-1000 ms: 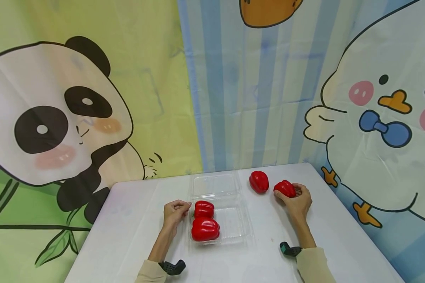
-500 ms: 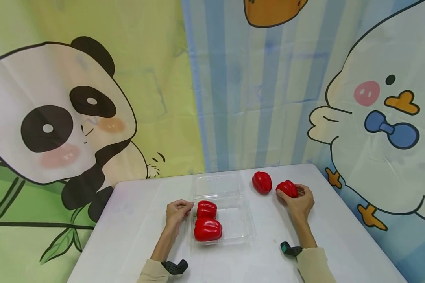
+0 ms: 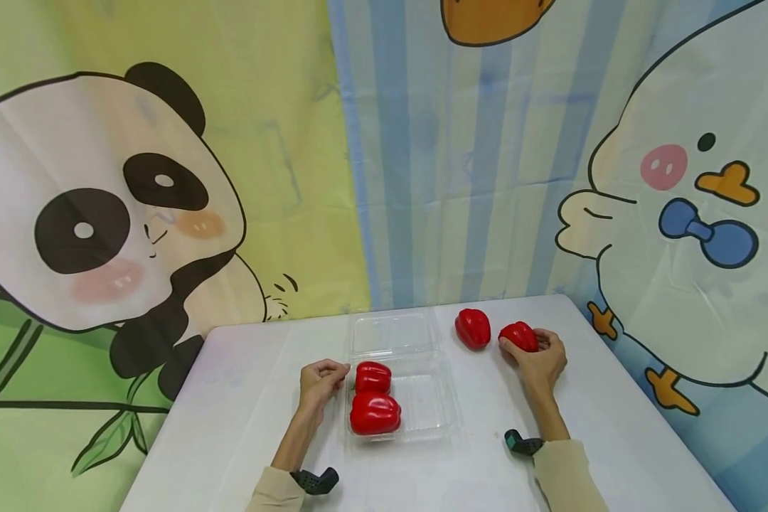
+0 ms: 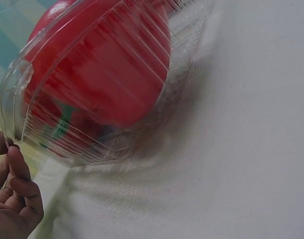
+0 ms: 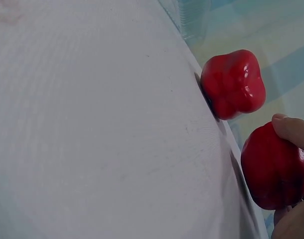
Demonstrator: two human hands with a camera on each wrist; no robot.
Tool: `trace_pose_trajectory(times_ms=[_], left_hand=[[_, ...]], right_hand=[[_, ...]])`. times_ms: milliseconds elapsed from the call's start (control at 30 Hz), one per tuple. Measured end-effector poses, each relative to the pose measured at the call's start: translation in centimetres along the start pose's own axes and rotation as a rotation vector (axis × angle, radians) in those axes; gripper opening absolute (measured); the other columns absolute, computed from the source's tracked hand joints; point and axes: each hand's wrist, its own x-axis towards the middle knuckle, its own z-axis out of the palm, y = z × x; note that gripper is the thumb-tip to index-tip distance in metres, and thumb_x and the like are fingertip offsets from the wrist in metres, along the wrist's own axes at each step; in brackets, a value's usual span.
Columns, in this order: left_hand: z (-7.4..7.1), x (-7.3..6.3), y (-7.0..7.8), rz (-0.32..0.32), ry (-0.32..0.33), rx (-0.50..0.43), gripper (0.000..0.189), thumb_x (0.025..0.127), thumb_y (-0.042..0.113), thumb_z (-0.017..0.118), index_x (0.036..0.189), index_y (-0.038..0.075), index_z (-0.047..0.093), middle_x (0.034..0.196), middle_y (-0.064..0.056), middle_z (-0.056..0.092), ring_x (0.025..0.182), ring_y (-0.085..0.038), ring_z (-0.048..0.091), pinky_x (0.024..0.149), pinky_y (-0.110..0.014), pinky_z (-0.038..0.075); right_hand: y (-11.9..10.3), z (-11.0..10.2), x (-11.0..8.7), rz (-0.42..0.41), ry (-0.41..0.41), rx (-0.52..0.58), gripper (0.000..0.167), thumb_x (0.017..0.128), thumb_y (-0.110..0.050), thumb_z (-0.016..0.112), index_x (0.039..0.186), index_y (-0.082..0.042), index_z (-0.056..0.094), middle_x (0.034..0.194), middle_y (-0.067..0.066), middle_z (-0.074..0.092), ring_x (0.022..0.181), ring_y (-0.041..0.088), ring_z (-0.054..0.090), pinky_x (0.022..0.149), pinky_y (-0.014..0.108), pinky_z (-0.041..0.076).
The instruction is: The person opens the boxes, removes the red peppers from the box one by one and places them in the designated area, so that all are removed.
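My left hand (image 3: 320, 386) pinches the left rim of a clear plastic clamshell container (image 3: 425, 398), thumb against fingertip in the left wrist view. Two red bell peppers lie in the container's left half, a nearer one (image 3: 375, 414) and a farther one (image 3: 372, 377). Through the ribbed wall a green stem (image 4: 65, 115) shows. On the right, my right hand (image 3: 542, 361) grips another red bell pepper (image 5: 275, 167), thumb on one side and fingers on the other, low over the table. Just left of it sits a loose red bell pepper (image 3: 472, 328).
The container's transparent lid (image 3: 393, 334) lies folded back toward the far edge of the white table (image 3: 249, 398). Behind the table hangs a cartoon-printed curtain (image 3: 422, 178). A dark strapped device (image 3: 316, 481) sits on the left wrist, a similar device (image 3: 523, 443) on the right.
The head view has shifted slightly. Both hands stay where they were, the left at the container's rim and the right around its bell pepper.
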Motion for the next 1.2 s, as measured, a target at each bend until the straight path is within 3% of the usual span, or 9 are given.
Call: trace_pose_trajectory(times_ms=[667, 1200], left_hand=[[0.1, -0.2, -0.1, 0.004, 0.016, 0.023, 0.02, 0.097, 0.015, 0.083, 0.093, -0.003, 0.078, 0.072, -0.003, 0.072, 0.064, -0.013, 0.06, 0.061, -0.022, 0.051], [-0.1, 0.2, -0.3, 0.013, 0.007, 0.018, 0.021, 0.097, 0.017, 0.084, 0.092, -0.003, 0.078, 0.072, -0.001, 0.072, 0.065, -0.013, 0.061, 0.06, -0.023, 0.051]], right_hand=[[-0.7, 1.4, 1.4, 0.042, 0.036, 0.039, 0.077, 0.088, -0.027, 0.093, 0.151, -0.005, 0.054, 0.154, 0.021, 0.057, 0.144, 0.039, 0.048, 0.118, 0.064, 0.049], [-1.2, 3.6, 2.4, 0.017, 0.121, 0.056, 0.074, 0.086, -0.026, 0.094, 0.145, -0.002, 0.056, 0.148, 0.022, 0.06, 0.141, 0.038, 0.051, 0.117, 0.063, 0.05]])
